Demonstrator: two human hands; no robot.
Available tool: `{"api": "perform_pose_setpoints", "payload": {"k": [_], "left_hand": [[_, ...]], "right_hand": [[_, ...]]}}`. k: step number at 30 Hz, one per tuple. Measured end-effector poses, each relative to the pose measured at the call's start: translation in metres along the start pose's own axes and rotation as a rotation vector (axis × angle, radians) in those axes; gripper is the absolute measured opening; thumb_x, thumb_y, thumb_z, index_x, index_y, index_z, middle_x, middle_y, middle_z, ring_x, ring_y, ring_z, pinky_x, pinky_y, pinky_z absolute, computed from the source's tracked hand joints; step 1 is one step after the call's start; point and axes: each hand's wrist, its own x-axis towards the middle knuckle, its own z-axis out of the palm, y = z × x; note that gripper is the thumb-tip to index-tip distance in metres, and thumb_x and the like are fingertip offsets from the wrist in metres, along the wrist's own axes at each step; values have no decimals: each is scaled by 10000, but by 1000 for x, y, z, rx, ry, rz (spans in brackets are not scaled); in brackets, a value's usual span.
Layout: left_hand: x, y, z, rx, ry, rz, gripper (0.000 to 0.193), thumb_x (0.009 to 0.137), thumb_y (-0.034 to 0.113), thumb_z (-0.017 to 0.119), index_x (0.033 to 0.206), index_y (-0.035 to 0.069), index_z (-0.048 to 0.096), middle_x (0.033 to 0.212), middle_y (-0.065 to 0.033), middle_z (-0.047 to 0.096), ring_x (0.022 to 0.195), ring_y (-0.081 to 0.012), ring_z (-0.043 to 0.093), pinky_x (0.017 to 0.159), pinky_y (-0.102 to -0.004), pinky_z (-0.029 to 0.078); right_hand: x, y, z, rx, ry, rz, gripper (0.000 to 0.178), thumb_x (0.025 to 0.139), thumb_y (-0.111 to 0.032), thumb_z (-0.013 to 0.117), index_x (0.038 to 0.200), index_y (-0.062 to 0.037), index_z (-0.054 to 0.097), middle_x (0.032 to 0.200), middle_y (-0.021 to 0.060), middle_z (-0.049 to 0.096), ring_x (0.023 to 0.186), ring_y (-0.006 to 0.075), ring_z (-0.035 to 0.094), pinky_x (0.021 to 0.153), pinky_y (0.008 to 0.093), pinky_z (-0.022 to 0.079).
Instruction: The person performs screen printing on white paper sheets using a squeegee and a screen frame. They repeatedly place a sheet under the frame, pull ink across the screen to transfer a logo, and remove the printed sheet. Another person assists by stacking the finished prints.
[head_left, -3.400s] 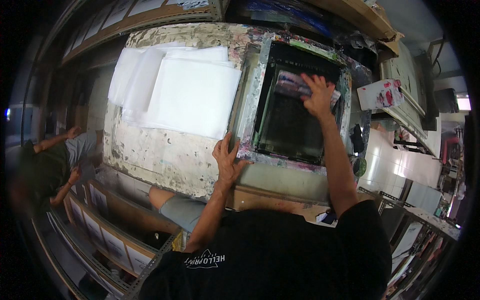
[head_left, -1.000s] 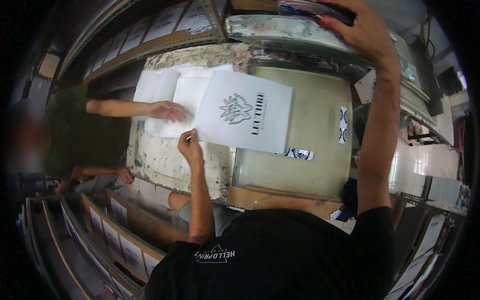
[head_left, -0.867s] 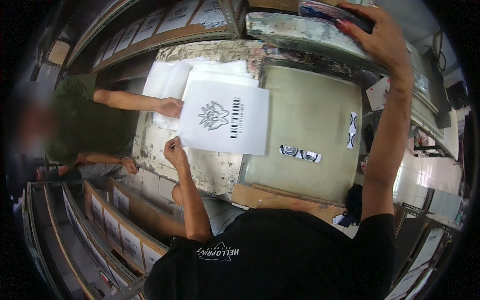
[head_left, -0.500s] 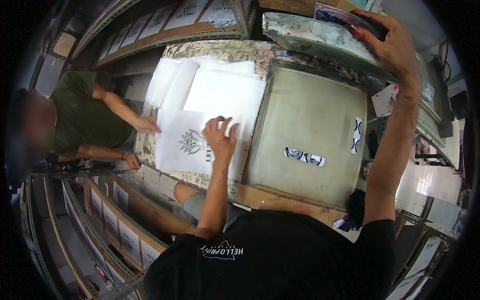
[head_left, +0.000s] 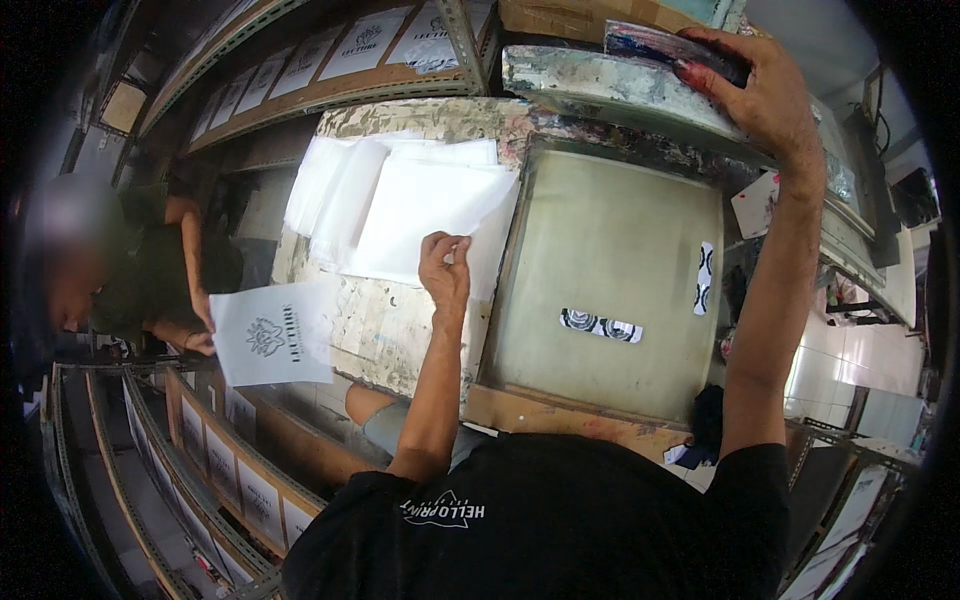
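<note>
Head view | pinching top white sheet (head_left: 425,210) by its edge in left hand (head_left: 445,270), on stack (head_left: 320,190) beside printing bed (head_left: 605,240) | gripping squeegee (head_left: 645,46) in right hand (head_left: 760,90), at raised screen frame (head_left: 580,80) | advised: separate one sheet, avoid creasing

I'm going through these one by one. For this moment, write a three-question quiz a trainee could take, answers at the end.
1. True or false: the person's own left hand is holding the printed sheet.
2. Which of the person's own hands grips the ink-stained squeegee?
A) left hand
B) right hand
C) neither
3. How many black-and-white patterned strips lie on the pale board?

Key:
1. False; it is in a co-worker's hands, while the left hand is at the plain white sheets.
2. B
3. Two
</note>
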Motion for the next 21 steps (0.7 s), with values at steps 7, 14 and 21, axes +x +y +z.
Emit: {"api": "perform_pose_setpoints", "payload": {"k": [7, 14, 21], "left_hand": [[-38, 66, 42, 264, -637, 308, 387, 882, 435, 697, 1143, 154, 748, 1381, -113, 586, 1284, -383, 502, 1056, -535, 376], [-79, 45, 136, 227, -819, 533, 505, 902, 394, 667, 1356, 179, 619, 1586, -99, 361, 1478, -416, 251, 1187, -597, 205], [-81, 84, 189, 183, -1018, 611, 532, 910, 371, 653, 1407, 201, 568, 1600, -83, 336, 1507, -369, 196, 1229, -551, 126]], "right_hand": [[1, 1, -8, 6, 18, -52, 441, 812, -414, 776, 1192, -194, 735, 978, 148, 712, 920, 295, 649, 837, 371, 504], [8, -25, -10, -6, -27, 85, 477, 759, -483, 775, 1037, -95, 773, 992, 173, 738, 966, 344, 678, 876, 410, 517], [7, -21, -12, 46, 14, 47, 477, 773, -503, 762, 1014, -92, 773, 947, 177, 740, 923, 363, 695, 825, 428, 530]]}}
